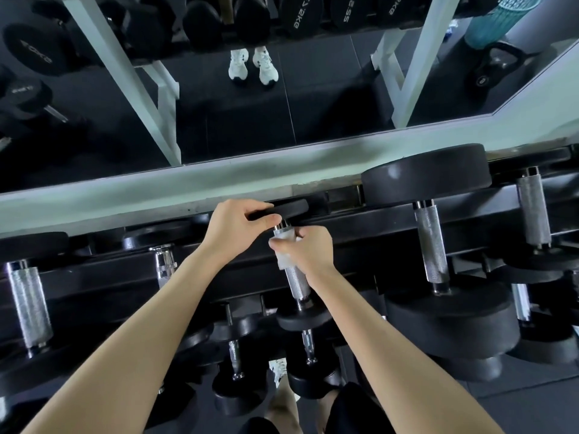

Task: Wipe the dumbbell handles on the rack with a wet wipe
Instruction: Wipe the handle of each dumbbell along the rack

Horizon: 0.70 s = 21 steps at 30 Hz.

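On the upper tier of the black rack (360, 220), before the mirror (282, 120), a small dumbbell is laid; the upper part of its knurled handle (297, 283) is wrapped in a white wet wipe (282, 261), around which the right hand (308, 250) is clenched, with the thumb pressed on the wipe's left side; the lower part of the handle is left bare. The dumbbell's far head (291, 208) is grasped by the left hand (235, 225), fingers over its edge and thumb beneath. A larger dumbbell (430, 245) is seen just to the right.
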Each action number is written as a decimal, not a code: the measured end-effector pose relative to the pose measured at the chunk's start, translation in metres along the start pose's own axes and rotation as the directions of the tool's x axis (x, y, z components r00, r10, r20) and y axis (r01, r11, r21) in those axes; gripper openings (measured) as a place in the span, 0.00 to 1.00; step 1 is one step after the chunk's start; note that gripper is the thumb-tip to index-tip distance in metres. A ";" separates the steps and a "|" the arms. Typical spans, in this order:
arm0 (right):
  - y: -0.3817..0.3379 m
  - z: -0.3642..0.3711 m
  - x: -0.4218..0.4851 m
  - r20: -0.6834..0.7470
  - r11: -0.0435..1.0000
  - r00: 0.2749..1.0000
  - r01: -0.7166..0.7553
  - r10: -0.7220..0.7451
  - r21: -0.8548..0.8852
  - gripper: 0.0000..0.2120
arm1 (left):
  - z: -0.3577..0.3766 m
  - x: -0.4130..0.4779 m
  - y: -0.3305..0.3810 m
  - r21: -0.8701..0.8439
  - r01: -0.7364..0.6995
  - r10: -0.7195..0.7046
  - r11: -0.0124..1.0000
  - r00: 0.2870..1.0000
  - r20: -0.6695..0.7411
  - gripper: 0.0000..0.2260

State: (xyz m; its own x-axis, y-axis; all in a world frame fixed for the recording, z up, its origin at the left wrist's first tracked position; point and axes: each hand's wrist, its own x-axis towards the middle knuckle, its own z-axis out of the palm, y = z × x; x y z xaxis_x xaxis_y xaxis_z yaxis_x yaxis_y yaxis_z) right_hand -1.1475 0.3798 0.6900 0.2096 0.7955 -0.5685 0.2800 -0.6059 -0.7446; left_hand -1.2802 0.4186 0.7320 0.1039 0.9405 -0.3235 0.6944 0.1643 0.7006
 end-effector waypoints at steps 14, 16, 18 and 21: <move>0.045 -0.026 -0.046 0.165 0.741 0.986 0.129 -0.025 -0.659 0.14 | 0.000 -0.003 0.010 0.027 0.024 -0.025 0.999 1.000 0.014 0.14; 0.044 -0.021 -0.050 0.114 0.723 0.992 0.116 -0.051 -0.681 0.14 | 0.001 -0.005 0.012 0.028 0.013 -0.014 1.000 1.000 0.017 0.13; 0.045 -0.019 -0.052 0.065 0.723 0.994 0.106 -0.085 -0.683 0.10 | 0.001 -0.007 0.013 0.042 -0.009 0.008 0.999 1.000 0.021 0.13; 0.046 -0.025 -0.058 -0.076 0.818 0.988 0.067 -0.135 -0.571 0.15 | -0.002 -0.010 0.010 0.086 -0.046 0.041 0.995 0.998 0.056 0.16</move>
State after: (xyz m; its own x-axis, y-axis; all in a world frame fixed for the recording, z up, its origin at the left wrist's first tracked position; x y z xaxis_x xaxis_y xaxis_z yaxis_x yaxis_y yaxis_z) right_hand -1.1232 0.3058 0.6975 0.2405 0.8677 -0.4350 0.7785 -0.4401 -0.4475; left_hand -1.2760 0.4111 0.7434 0.1723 0.9281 -0.3299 0.7474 0.0949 0.6575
